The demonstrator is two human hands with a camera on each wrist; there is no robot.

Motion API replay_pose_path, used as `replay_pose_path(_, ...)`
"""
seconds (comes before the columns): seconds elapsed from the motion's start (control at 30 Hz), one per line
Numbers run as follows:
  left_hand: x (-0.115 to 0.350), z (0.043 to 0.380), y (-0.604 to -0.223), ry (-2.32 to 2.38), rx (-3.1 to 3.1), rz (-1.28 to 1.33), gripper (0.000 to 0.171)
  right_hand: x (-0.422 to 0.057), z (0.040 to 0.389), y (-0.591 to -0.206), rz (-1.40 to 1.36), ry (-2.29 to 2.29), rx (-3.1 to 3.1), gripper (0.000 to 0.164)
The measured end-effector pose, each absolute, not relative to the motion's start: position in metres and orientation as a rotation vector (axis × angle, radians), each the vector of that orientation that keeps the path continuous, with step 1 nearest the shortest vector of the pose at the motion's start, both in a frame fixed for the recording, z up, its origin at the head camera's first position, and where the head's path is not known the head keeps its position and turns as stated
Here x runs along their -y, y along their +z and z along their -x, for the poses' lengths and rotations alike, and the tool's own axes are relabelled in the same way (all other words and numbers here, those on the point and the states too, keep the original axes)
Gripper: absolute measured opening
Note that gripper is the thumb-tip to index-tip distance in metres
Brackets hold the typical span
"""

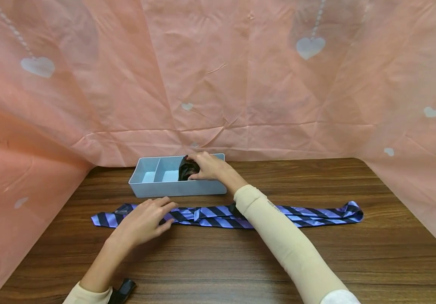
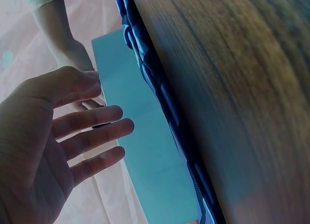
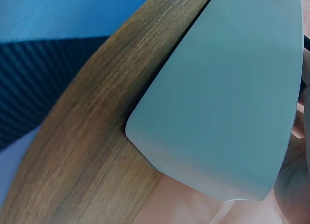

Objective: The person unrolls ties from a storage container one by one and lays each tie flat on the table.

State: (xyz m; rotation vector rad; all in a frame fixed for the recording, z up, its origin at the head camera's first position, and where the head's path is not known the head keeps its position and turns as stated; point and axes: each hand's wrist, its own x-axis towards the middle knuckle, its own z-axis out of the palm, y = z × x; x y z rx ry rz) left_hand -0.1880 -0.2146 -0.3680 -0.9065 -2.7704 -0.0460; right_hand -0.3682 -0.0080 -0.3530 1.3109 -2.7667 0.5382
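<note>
My right hand point(image 1: 211, 166) reaches into the right part of a light blue divided box point(image 1: 180, 188), gripping a dark, glossy, rounded thing point(image 1: 185, 168) whose exact kind cannot be made out. In the right wrist view the box wall point(image 3: 213, 98) hides most of that hand. A blue-and-black striped necktie point(image 1: 212, 216) lies folded lengthwise across the table in front of the box. Over its left part hovers my left hand point(image 1: 145, 221), fingers spread and loosely bent, with nothing in them. The left wrist view shows the same hand's palm point(image 2: 38, 146) and separated fingers.
A divider point(image 1: 158, 169) splits the box, with a small compartment at its left. The brown wood-grain table point(image 1: 218, 261) is enclosed by pink cloth point(image 1: 210, 84) with white hearts at the back and sides. My right forearm crosses above the tie.
</note>
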Motion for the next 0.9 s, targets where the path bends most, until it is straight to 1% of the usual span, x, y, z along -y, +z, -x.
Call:
replay_pose_path(0.27, 0.214, 0.187, -0.368, -0.030, 2.757, 0.923, 0.033, 0.005, 0.374, -0.360, -1.355, 0.710, 2.662, 0.059)
replay_pose_path(0.57, 0.213, 0.188, -0.367, -0.022, 2.753, 0.922, 0.033, 0.002, 0.375, -0.365, -1.300, 0.903, 2.653, 0.053)
replay_pose_path(0.9, 0.212, 0.187, -0.369, -0.015, 2.754, 0.923, 0.033, 0.002, 0.375, -0.371, -1.259, 0.982, 2.604, 0.043)
